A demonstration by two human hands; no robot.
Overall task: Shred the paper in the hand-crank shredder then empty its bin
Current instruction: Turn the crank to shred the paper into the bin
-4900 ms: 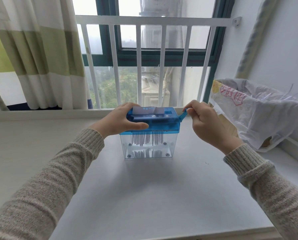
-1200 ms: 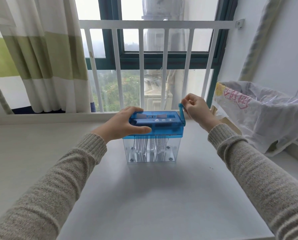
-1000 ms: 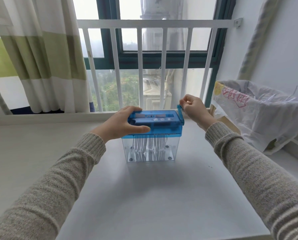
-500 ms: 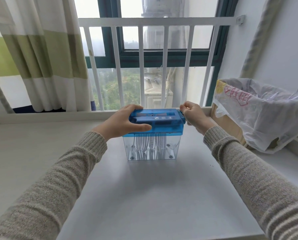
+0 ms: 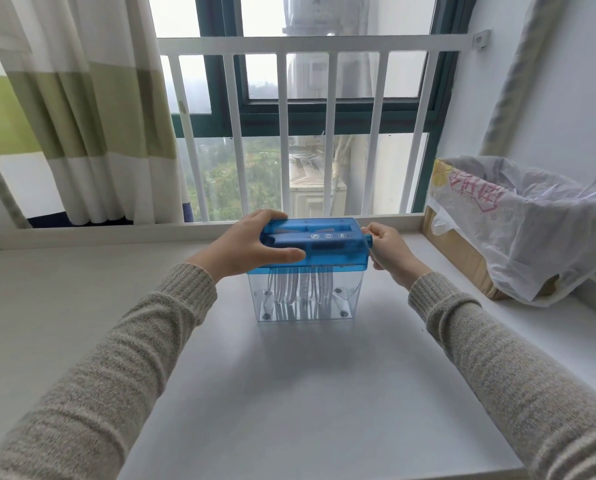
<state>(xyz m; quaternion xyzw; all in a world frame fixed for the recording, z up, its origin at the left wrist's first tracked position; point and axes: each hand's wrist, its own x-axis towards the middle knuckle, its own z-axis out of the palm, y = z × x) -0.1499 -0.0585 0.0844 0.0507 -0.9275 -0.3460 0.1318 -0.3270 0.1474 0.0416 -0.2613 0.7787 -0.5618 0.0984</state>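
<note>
Left hand (image 5: 246, 247) grips the shredder (image 5: 319, 245); right hand (image 5: 388, 249) seemingly holds its crank, mostly hidden.

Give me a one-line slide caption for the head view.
Left hand steadies the blue shredder while right hand grips its crank; strips hang in the clear bin.

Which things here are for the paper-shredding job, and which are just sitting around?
For the job:
- shredder, left hand holding its top
- crank, gripped by right hand
- strips in the clear bin
- lined box, probably for the emptying

Just there:
- curtain
- railing
</note>
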